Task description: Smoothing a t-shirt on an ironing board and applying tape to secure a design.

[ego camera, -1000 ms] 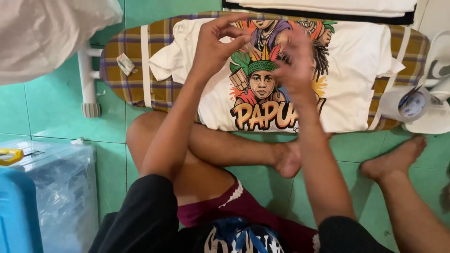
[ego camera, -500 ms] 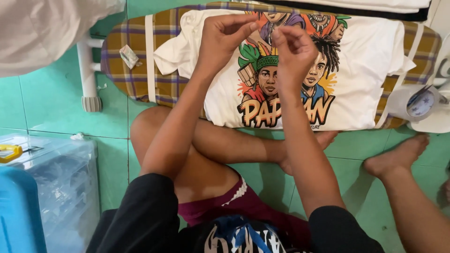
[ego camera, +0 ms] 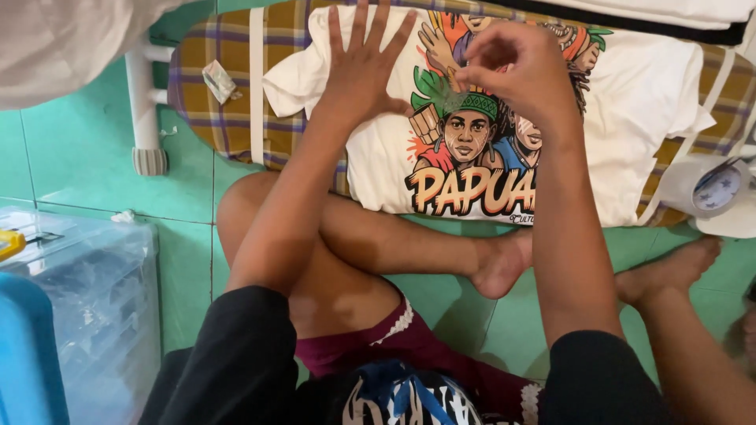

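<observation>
One white T-shirt (ego camera: 630, 102) with a colourful printed picture lies spread on one low plaid ironing board (ego camera: 213, 118) on the green tiled floor. Your left hand (ego camera: 364, 67) rests flat on the shirt's left half, fingers spread, gripping nothing. Your right hand (ego camera: 516, 75) hovers over the print, fingers pinched on a small thin clear film (ego camera: 450, 101) (hard to make out against the picture). One crumpled scrap (ego camera: 218, 80) sits on the board left of the shirt. One clear plastic box (ego camera: 87, 291) stands below and left of the shirt. Your crossed bare legs lie just below the shirt.
</observation>
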